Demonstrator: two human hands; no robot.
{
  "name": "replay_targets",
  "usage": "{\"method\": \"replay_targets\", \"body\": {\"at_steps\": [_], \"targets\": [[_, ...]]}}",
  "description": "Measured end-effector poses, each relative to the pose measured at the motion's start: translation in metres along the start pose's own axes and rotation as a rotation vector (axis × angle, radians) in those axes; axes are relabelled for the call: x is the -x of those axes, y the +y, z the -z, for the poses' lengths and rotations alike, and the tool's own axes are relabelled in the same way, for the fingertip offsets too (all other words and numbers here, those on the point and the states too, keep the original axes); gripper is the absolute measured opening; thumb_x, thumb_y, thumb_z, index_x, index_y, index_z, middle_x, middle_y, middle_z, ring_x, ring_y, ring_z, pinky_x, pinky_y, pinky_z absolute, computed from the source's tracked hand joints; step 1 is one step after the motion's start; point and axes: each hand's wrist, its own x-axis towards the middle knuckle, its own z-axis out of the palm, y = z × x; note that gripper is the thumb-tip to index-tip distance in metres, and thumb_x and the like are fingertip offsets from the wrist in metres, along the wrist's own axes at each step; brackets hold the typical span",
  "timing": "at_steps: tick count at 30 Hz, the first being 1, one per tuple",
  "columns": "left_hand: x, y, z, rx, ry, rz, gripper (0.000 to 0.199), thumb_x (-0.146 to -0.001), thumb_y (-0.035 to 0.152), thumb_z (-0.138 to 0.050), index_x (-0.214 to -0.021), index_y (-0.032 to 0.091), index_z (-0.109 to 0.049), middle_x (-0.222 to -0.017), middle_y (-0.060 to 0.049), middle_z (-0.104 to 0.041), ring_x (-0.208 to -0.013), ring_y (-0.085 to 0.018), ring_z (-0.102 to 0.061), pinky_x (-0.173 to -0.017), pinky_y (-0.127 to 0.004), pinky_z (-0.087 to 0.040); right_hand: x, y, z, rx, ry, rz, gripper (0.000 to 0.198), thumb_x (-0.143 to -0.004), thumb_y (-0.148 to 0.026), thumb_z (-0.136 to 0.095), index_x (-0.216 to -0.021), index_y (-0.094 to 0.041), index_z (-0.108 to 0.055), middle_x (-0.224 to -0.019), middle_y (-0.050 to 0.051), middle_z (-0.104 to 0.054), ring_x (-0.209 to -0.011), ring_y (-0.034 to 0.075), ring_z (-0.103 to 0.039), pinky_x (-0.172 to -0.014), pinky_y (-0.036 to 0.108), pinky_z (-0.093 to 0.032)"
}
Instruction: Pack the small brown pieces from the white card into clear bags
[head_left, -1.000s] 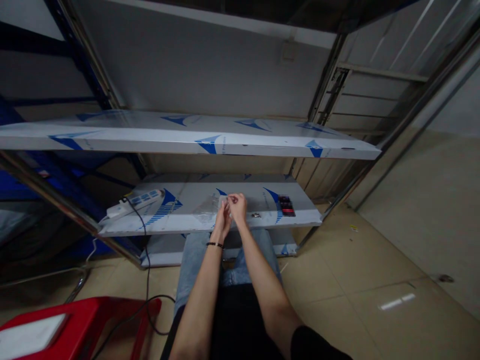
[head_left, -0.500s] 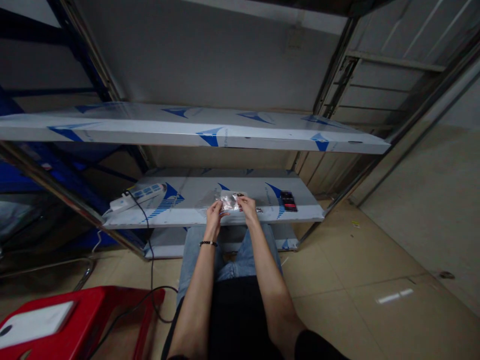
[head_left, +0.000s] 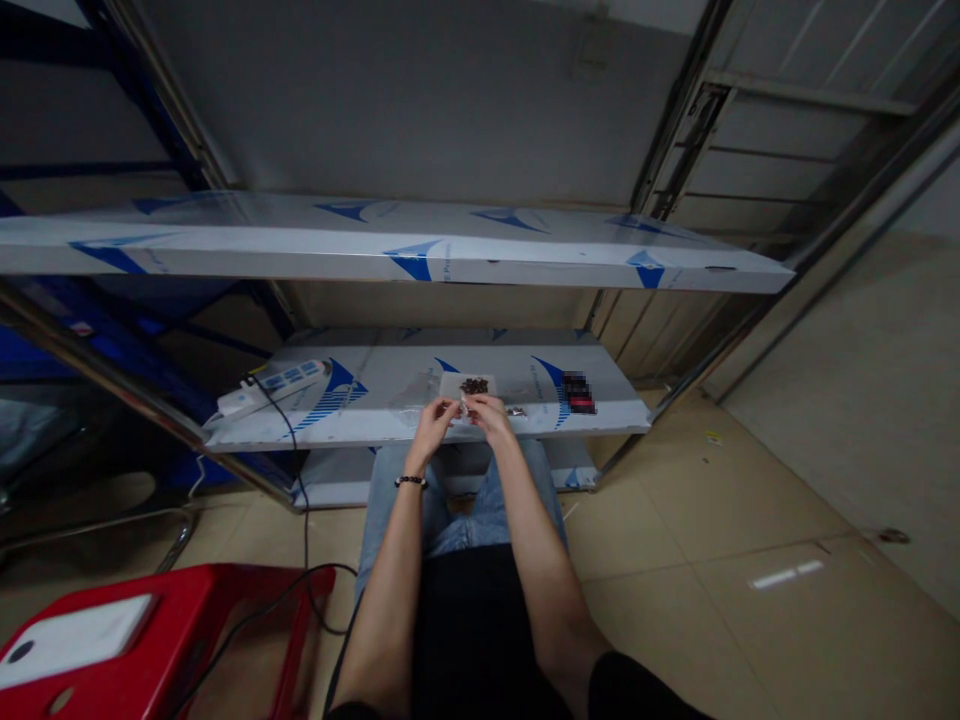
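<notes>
My left hand (head_left: 436, 425) and my right hand (head_left: 489, 413) are close together at the front of the lower shelf, fingertips nearly meeting. Both are closed in a pinch on a small clear plastic bag (head_left: 464, 404), mostly hidden by the fingers. Just beyond them, a pile of small dark pieces (head_left: 474, 385) lies on a white sheet (head_left: 451, 381). Crumpled clear plastic (head_left: 412, 398) rests to the left of the sheet. Some small shiny pieces (head_left: 516, 411) sit right of my right hand.
The film-covered lower shelf (head_left: 390, 360) also bears a power strip (head_left: 274, 387) at left and a blurred dark-and-red item (head_left: 578, 393) at right. An upper shelf (head_left: 300, 245) spans above. A black cable (head_left: 304, 510) hangs near a red stool (head_left: 217, 590) carrying a white device (head_left: 75, 640).
My hands have drawn together, and the bag that was stretched flat between them is now bunched at the fingertips. The dark pile behind it now shows more fully. The view has shifted slightly.
</notes>
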Motion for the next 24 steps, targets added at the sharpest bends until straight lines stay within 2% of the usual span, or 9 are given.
{"method": "replay_targets", "body": {"at_steps": [5, 13, 19, 24], "targets": [[0.005, -0.001, -0.008, 0.027, -0.021, -0.001, 0.043, -0.081, 0.058, -0.069, -0.084, 0.017, -0.061, -0.075, -0.003, -0.065, -0.064, -0.015, -0.062, -0.056, -0.024, -0.05, 0.001, 0.009, -0.001, 0.099, -0.05, -0.019, 0.019, -0.067, -0.03, -0.079, -0.073, -0.015, -0.07, -0.06, -0.001, -0.064, -0.051, 0.01, -0.053, -0.05, 0.02, -0.041], [0.005, -0.007, -0.001, -0.026, -0.036, 0.04, 0.045, -0.071, 0.058, -0.078, -0.079, 0.017, -0.06, -0.077, -0.003, -0.064, -0.066, -0.016, -0.062, -0.057, -0.025, -0.052, 0.002, 0.013, 0.001, 0.134, -0.139, -0.031, 0.011, -0.071, -0.024, -0.075, -0.07, -0.016, -0.068, -0.055, -0.002, -0.061, -0.048, 0.01, -0.05, -0.049, 0.021, -0.04], [0.005, -0.012, 0.003, -0.016, -0.051, 0.061, 0.044, -0.076, 0.059, -0.072, -0.078, 0.017, -0.06, -0.074, -0.004, -0.067, -0.068, -0.018, -0.065, -0.063, -0.029, -0.055, 0.002, 0.015, -0.001, 0.16, -0.149, -0.037, 0.012, -0.075, -0.024, -0.074, -0.072, -0.015, -0.067, -0.053, -0.003, -0.059, -0.048, 0.01, -0.051, -0.052, 0.021, -0.043], [0.006, -0.013, 0.003, 0.002, -0.017, 0.091, 0.048, -0.078, 0.064, -0.069, -0.079, 0.017, -0.061, -0.075, -0.005, -0.067, -0.067, -0.019, -0.066, -0.062, -0.031, -0.057, 0.002, 0.016, -0.006, 0.177, -0.152, -0.052, 0.009, -0.074, -0.021, -0.074, -0.072, -0.016, -0.067, -0.055, -0.002, -0.061, -0.051, 0.011, -0.054, -0.053, 0.021, -0.046]]}}
